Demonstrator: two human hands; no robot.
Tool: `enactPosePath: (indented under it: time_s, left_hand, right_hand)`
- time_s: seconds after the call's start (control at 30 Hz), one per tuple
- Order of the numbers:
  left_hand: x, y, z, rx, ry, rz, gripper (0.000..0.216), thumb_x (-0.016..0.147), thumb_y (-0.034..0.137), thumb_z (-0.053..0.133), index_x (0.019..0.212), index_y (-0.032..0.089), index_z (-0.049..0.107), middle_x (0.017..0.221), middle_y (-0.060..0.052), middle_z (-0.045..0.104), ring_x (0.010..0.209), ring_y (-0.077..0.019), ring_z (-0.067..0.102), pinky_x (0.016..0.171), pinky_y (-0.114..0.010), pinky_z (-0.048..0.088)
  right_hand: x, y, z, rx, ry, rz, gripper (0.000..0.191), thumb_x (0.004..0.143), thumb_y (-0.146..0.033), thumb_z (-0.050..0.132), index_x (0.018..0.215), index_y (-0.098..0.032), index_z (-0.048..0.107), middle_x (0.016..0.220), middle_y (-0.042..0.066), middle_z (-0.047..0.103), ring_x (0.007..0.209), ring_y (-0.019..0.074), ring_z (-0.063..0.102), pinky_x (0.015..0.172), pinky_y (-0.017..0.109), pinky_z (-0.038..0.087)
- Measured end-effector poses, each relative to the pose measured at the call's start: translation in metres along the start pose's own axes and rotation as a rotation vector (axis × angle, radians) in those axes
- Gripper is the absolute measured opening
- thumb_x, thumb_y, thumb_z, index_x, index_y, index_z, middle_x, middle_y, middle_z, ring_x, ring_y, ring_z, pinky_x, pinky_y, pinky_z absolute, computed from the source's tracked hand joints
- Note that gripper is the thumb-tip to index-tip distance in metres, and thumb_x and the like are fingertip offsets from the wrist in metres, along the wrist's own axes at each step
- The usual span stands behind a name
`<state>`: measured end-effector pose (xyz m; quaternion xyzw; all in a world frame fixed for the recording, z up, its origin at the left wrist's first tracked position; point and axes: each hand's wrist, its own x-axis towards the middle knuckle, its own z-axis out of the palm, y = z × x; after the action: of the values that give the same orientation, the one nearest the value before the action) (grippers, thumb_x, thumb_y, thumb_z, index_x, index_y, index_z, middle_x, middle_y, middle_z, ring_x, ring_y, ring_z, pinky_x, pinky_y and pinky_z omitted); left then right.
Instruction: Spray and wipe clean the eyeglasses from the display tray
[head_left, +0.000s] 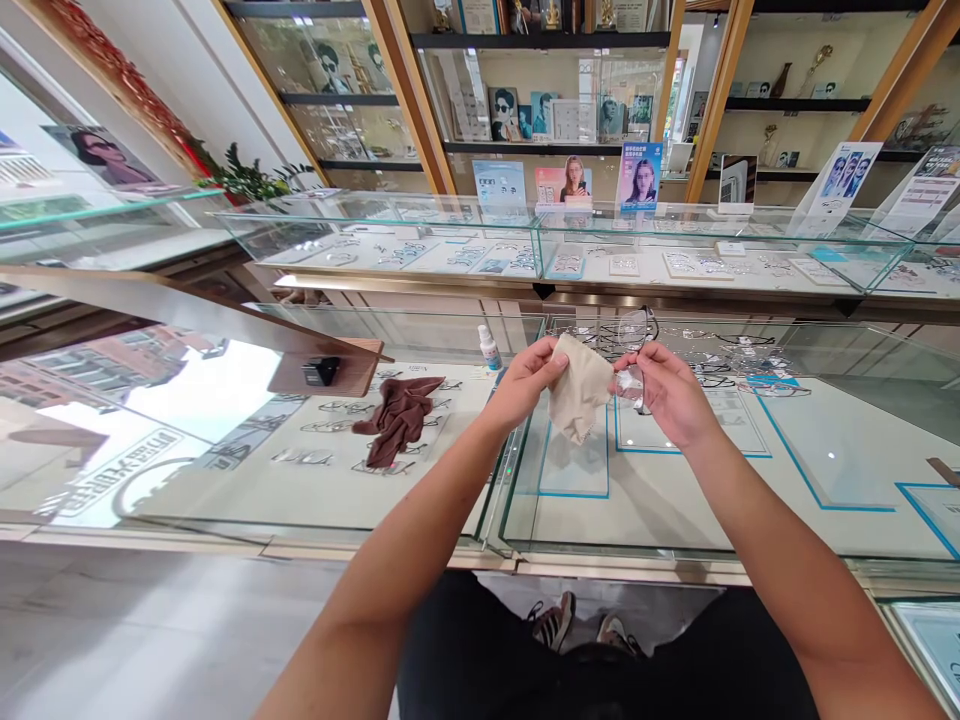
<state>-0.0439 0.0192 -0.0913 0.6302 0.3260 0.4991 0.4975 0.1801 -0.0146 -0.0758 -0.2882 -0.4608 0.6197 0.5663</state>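
Note:
A beige cloth (580, 388) hangs from my left hand (531, 380), pinched between thumb and fingers. My right hand (670, 392) is closed on a pair of eyeglasses (637, 328) with thin dark rims, held above the glass counter. The cloth's right edge comes close to the fingers of my right hand; whether it touches the lens I cannot tell. Several more eyeglass frames (739, 362) lie behind and to the right of my right hand. Part of the held glasses is hidden by my fingers.
A crumpled brown cloth (397, 418) lies on the left glass counter (442, 500). Behind my left hand stands a white spray bottle (489, 348). A large mirror (172, 410) leans at the left, beside a small black box (321, 372). Another display case (420, 285) runs across the back.

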Motion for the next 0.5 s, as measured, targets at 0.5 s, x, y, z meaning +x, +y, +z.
enactPosePath:
  time_s: [0.5]
  left_hand:
    - [-0.012, 0.003, 0.011, 0.163, 0.012, 0.168, 0.049, 0.086, 0.066, 0.072, 0.086, 0.017, 0.069, 0.075, -0.002, 0.064, 0.065, -0.0117, 0.052, 0.058, -0.023, 0.039]
  right_hand:
    - [-0.006, -0.008, 0.005, -0.082, -0.108, -0.015, 0.038, 0.071, -0.053, 0.091, 0.078, -0.027, 0.064, 0.086, 0.002, 0.072, 0.105, 0.0259, 0.071, 0.076, 0.037, 0.062]
